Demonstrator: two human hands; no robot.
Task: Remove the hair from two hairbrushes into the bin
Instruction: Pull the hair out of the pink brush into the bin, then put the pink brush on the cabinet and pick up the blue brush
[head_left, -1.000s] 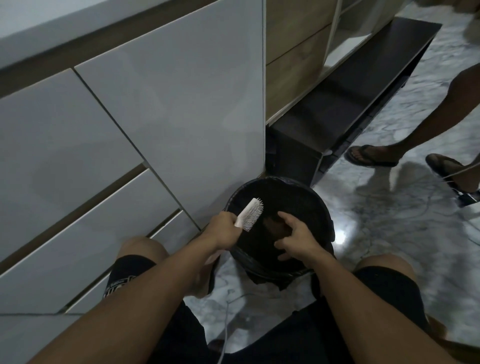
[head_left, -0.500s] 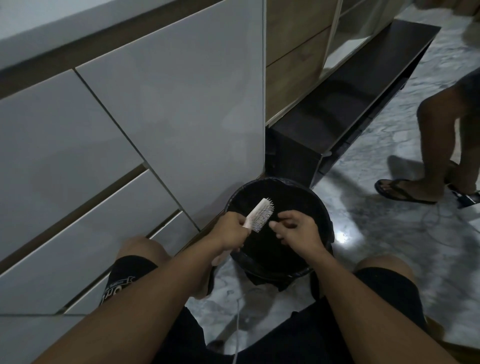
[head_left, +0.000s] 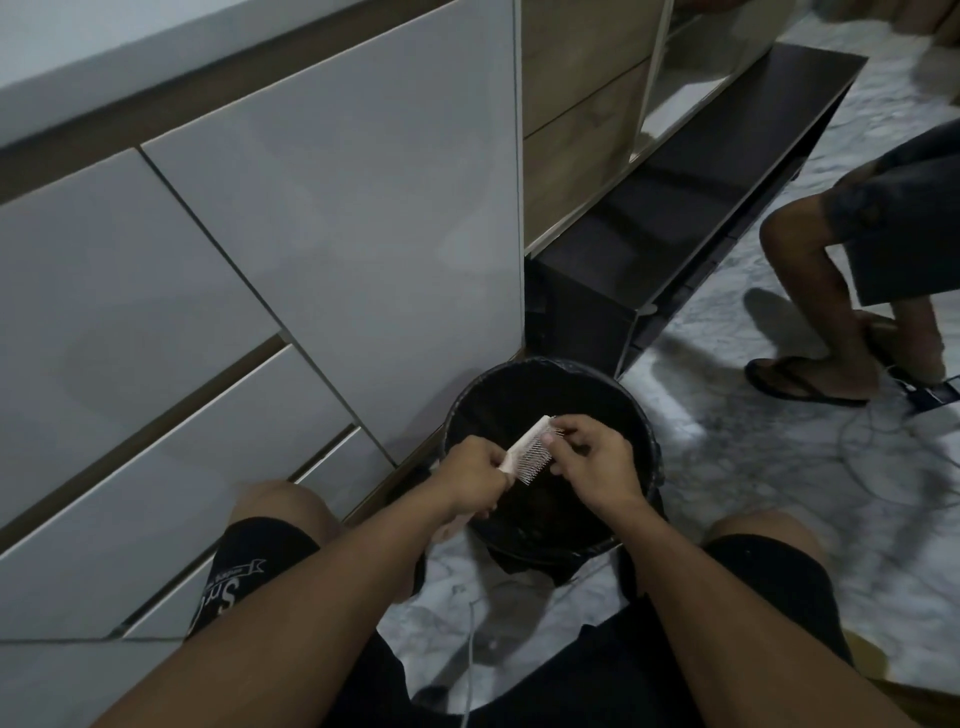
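Observation:
A pale pink hairbrush (head_left: 527, 451) with white bristles is held over the round black bin (head_left: 631, 410), which is lined with a dark bag. My left hand (head_left: 475, 475) grips the brush by its handle, bristles turned to the right and down. My right hand (head_left: 592, 460) is at the bristles near the far end of the brush head, thumb and forefinger pinched there. Any hair between those fingers is too fine to make out. Only this one brush is in view.
White glossy cabinet drawers (head_left: 260, 260) rise close on the left, and a low dark shelf (head_left: 701, 197) runs behind the bin. Another person's legs (head_left: 821, 291) in sandals stand on the marble floor (head_left: 779, 519) at right, near a cable (head_left: 883, 447).
My right hand rose from inside the bin to the brush bristles. My left hand brought the brush a little to the right. The other person's legs stepped along at the right.

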